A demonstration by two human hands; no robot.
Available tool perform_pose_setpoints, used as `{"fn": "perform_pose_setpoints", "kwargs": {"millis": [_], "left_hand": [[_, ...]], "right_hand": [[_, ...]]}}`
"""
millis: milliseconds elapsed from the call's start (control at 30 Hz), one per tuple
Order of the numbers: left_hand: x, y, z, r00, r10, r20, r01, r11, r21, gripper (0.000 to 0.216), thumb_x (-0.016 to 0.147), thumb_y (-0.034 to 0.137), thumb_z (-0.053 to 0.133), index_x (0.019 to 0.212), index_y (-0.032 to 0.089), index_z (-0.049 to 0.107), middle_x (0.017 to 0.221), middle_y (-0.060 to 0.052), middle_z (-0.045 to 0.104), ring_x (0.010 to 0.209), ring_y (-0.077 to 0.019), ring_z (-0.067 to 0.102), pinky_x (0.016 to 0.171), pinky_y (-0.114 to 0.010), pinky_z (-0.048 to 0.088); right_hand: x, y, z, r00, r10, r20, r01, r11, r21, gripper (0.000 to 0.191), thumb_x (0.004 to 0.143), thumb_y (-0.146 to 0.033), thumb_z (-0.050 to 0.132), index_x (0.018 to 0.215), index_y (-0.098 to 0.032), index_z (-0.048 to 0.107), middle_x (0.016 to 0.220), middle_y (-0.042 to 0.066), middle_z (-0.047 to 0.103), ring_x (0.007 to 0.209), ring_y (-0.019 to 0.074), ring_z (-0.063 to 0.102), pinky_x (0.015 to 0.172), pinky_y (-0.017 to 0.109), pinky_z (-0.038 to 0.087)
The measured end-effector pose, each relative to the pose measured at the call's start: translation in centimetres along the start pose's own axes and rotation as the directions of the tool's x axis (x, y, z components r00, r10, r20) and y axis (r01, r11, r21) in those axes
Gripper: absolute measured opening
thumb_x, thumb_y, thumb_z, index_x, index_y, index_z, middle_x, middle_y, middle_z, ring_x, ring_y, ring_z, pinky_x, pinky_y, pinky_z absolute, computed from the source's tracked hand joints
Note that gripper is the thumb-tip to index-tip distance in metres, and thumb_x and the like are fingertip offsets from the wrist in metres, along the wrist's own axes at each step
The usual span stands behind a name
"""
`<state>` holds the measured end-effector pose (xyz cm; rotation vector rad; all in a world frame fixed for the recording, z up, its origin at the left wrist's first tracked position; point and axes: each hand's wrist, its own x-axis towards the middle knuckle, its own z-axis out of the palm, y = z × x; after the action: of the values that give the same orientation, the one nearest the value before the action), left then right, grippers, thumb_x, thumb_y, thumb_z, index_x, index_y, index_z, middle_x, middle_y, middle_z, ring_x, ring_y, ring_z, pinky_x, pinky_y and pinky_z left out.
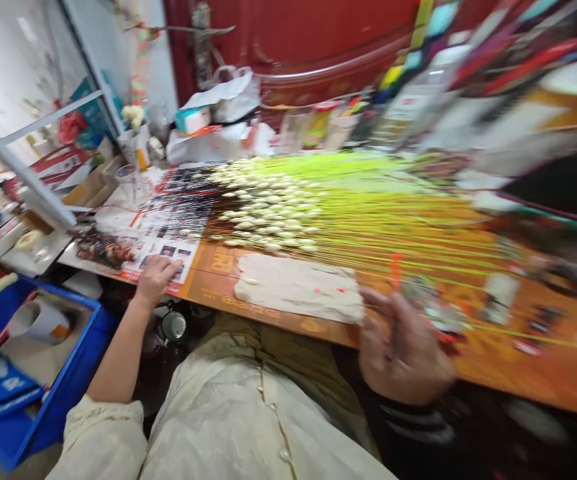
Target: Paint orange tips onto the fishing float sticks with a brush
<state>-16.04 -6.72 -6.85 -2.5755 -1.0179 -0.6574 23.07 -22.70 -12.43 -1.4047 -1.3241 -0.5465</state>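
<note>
My left hand (158, 277) is closed at the table's front edge, over printed paper. From its fingers a thin dark stem runs right to a pale spindle-shaped body (251, 281), which looks like a fishing float, over a beige cloth (298, 283). Smeared by motion, my right hand (401, 350) is closed just right of the cloth, its fingertips near the cloth's end. What it grips is not clear; an upright orange piece (395, 270) shows above the fingers. Behind the cloth lie many similar floats (273, 210), dark stems leftward, long yellow-green stems rightward.
The wooden table (478, 360) carries a blurred clutter of small items (433, 303) on the right. Bottles (408, 107), cups and white bags (228, 100) line the back. A dark bundle (103, 247) lies at left. Below stands a blue crate (68, 360).
</note>
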Motion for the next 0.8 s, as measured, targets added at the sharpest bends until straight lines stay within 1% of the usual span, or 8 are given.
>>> {"fn": "perform_pose_setpoints", "kwargs": {"millis": [133, 200, 267, 333, 433, 600, 700, 800], "left_hand": [[0.6, -1.2, -1.2, 0.986, 0.114, -0.119, -0.115, 0.993, -0.001, 0.049, 0.092, 0.015, 0.042, 0.137, 0.029, 0.054, 0.094, -0.007, 0.069, 0.085, -0.0231, 0.061, 0.080, -0.037, 0.046], [1.7, -1.9, -0.4, 0.974, 0.156, -0.163, -0.145, 0.986, 0.077, 0.056, 0.091, 0.017, 0.047, 0.145, 0.032, 0.046, 0.095, -0.007, 0.070, 0.084, -0.0249, 0.062, 0.080, -0.040, 0.046], [3.2, -1.3, 0.7, 0.965, 0.170, -0.199, -0.144, 0.980, 0.140, 0.059, 0.090, 0.023, 0.054, 0.147, 0.032, 0.042, 0.101, -0.008, 0.070, 0.088, -0.0279, 0.063, 0.083, -0.043, 0.047], [4.9, 1.4, 1.4, 0.955, 0.204, -0.217, -0.178, 0.975, 0.133, 0.063, 0.089, 0.028, 0.061, 0.149, 0.030, 0.041, 0.105, -0.009, 0.070, 0.092, -0.0293, 0.063, 0.085, -0.043, 0.048], [7.8, 7.9, 2.1, 0.928, 0.291, -0.232, -0.278, 0.957, 0.084, 0.068, 0.087, 0.029, 0.067, 0.149, 0.028, 0.040, 0.109, -0.009, 0.069, 0.095, -0.0281, 0.063, 0.091, -0.042, 0.047], [13.2, 17.5, 4.3, 0.869, 0.436, -0.233, -0.456, 0.889, -0.037, 0.051, 0.091, 0.018, 0.058, 0.142, 0.021, 0.048, 0.104, -0.009, 0.070, 0.090, -0.0240, 0.062, 0.086, -0.038, 0.046], [15.6, 20.7, 5.6, 0.841, 0.481, -0.248, -0.518, 0.849, -0.107, 0.035, 0.094, 0.017, 0.053, 0.129, 0.015, 0.057, 0.089, -0.008, 0.069, 0.076, -0.0206, 0.060, 0.073, -0.034, 0.044], [16.9, 22.1, 6.4, 0.839, 0.478, -0.260, -0.524, 0.838, -0.151, 0.026, 0.096, 0.020, 0.050, 0.120, 0.016, 0.061, 0.080, -0.006, 0.067, 0.071, -0.0185, 0.058, 0.068, -0.032, 0.041]], "right_hand": [[1.7, -1.7, -0.6, 0.995, 0.060, 0.085, -0.060, 0.998, -0.003, 0.044, 0.094, -0.021, 0.052, 0.138, -0.023, 0.050, 0.115, 0.009, 0.073, 0.106, 0.0224, 0.071, 0.091, 0.035, 0.060], [2.3, -1.4, -0.1, 0.992, 0.091, 0.089, -0.098, 0.992, 0.082, 0.044, 0.096, -0.022, 0.050, 0.139, -0.023, 0.048, 0.119, 0.010, 0.071, 0.110, 0.0224, 0.068, 0.093, 0.038, 0.060], [2.6, -0.5, 0.4, 0.990, 0.109, 0.093, -0.124, 0.976, 0.176, 0.049, 0.096, -0.022, 0.049, 0.144, -0.024, 0.042, 0.124, 0.010, 0.068, 0.113, 0.0214, 0.067, 0.095, 0.039, 0.059], [2.6, 0.1, 0.6, 0.989, 0.116, 0.092, -0.134, 0.966, 0.221, 0.051, 0.096, -0.022, 0.049, 0.146, -0.026, 0.039, 0.128, 0.009, 0.066, 0.117, 0.0210, 0.064, 0.099, 0.040, 0.057], [2.5, 0.3, 0.4, 0.986, 0.126, 0.108, -0.150, 0.957, 0.248, 0.052, 0.096, -0.023, 0.049, 0.147, -0.024, 0.038, 0.131, 0.010, 0.064, 0.122, 0.0212, 0.062, 0.104, 0.041, 0.054], [3.1, 0.0, 0.0, 0.980, 0.152, 0.129, -0.185, 0.934, 0.306, 0.053, 0.096, -0.022, 0.051, 0.148, -0.024, 0.036, 0.132, 0.010, 0.063, 0.123, 0.0202, 0.061, 0.105, 0.040, 0.054], [3.6, 0.2, -0.1, 0.974, 0.181, 0.138, -0.216, 0.923, 0.318, 0.054, 0.097, -0.023, 0.050, 0.148, -0.024, 0.034, 0.130, 0.010, 0.063, 0.120, 0.0193, 0.062, 0.104, 0.038, 0.054], [3.8, 0.4, -0.3, 0.970, 0.193, 0.150, -0.231, 0.926, 0.300, 0.052, 0.098, -0.024, 0.047, 0.148, -0.024, 0.033, 0.133, 0.011, 0.061, 0.122, 0.0188, 0.061, 0.104, 0.036, 0.054]]}}
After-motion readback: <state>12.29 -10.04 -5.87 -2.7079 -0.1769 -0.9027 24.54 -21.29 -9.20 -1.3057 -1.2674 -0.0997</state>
